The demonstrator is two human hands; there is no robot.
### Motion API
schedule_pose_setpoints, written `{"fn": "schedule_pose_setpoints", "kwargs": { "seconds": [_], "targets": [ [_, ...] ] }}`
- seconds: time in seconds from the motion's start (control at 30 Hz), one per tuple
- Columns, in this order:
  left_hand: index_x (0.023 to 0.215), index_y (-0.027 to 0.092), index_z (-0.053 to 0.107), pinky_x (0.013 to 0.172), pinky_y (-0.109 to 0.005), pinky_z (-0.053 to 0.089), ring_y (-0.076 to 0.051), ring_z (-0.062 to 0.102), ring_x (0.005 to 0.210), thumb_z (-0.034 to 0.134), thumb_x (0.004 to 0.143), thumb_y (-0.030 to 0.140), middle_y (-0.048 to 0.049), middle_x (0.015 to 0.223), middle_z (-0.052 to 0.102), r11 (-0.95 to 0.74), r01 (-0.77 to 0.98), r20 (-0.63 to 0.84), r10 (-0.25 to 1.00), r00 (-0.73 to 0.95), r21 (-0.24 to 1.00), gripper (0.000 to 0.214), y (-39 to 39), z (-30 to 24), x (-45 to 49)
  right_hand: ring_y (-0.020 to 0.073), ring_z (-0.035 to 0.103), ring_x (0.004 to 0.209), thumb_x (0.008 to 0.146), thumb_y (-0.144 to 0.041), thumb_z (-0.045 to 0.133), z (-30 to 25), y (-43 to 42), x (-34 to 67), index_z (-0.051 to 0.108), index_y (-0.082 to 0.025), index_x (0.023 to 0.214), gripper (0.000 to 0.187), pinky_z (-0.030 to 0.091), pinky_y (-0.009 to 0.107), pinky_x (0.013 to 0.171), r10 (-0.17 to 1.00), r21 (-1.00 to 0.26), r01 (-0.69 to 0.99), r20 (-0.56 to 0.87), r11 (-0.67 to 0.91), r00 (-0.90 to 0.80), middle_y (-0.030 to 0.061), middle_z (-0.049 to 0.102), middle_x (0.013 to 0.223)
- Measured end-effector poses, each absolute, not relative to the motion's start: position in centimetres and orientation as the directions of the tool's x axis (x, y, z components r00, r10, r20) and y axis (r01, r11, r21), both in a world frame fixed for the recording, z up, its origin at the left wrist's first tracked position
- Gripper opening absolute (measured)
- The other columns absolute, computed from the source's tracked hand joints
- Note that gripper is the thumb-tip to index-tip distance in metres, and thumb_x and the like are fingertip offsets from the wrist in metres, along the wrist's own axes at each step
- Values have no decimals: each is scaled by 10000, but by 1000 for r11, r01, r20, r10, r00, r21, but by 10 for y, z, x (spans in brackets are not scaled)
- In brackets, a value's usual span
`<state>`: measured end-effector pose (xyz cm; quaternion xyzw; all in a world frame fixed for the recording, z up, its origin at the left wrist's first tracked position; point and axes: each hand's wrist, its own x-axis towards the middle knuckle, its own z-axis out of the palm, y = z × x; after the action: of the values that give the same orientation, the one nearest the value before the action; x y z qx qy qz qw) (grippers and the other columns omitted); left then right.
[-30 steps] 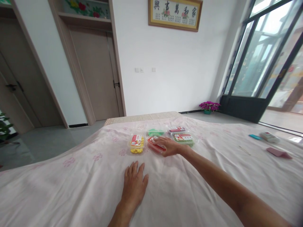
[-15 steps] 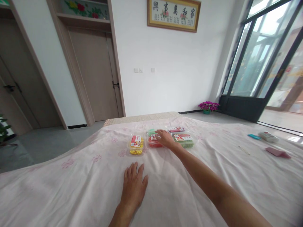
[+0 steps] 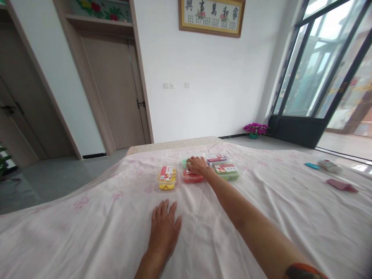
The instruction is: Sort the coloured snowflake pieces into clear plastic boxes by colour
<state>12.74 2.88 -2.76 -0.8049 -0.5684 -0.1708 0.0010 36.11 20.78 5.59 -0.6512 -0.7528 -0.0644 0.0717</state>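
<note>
My left hand [image 3: 165,226] lies flat on the bedsheet, fingers spread, holding nothing. My right hand [image 3: 198,165] reaches forward over a clear plastic box with red contents [image 3: 193,178], covering part of its label. Its fingers are apart and bent a little downward; whether they touch the box I cannot tell. Behind them shows a bit of a box with light green contents [image 3: 185,161], mostly hidden. To the left stands a labelled box with yellow pieces [image 3: 167,178]. On the right are a box with green contents [image 3: 226,171] and, behind it, a box with a purple-edged label [image 3: 216,159].
A pale sheet with pink flowers [image 3: 116,221] covers the surface. Towards the right lie a blue item [image 3: 312,166], a white pack [image 3: 329,166], a pink folded item [image 3: 342,185] and a thin stick [image 3: 300,183]. Purple flowers [image 3: 255,129] stand on the floor by the glass door.
My right hand has shifted slightly to the left and back over the red box, uncovering more of its front. My left hand and the boxes stay put.
</note>
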Motion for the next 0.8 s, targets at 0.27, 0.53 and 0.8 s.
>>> {"fn": "schedule_pose_setpoints", "kwargs": {
  "seconds": [0.27,0.53,0.8],
  "targets": [
    [1404,133,435,1137,-438,305,-277,398,1373,462,889,297,-173,1450,459,-284,866,360,924,132,411,540,39,-38,121,203,549,1174,982,-428,360,67,190,389,600,-298,1253,385,379,325,957,966,-45,984,208,170,-157,37,595,1330],
    [1483,182,229,1106,-470,354,-312,293,1425,573,843,308,-190,1481,318,-219,745,440,891,-110,630,738,71,-39,115,253,464,1248,1001,-392,268,37,124,454,509,-247,1359,455,320,402,1049,715,-281,922,583,-267,385,81,515,1407],
    [1524,234,81,1060,-449,403,-307,333,1403,562,845,301,-181,1473,318,-308,669,405,914,11,677,836,127,-31,119,303,224,1438,972,-468,265,-19,85,500,409,-168,1425,562,294,461,1112,647,-437,816,506,-378,570,165,329,1508]
  ]
}}
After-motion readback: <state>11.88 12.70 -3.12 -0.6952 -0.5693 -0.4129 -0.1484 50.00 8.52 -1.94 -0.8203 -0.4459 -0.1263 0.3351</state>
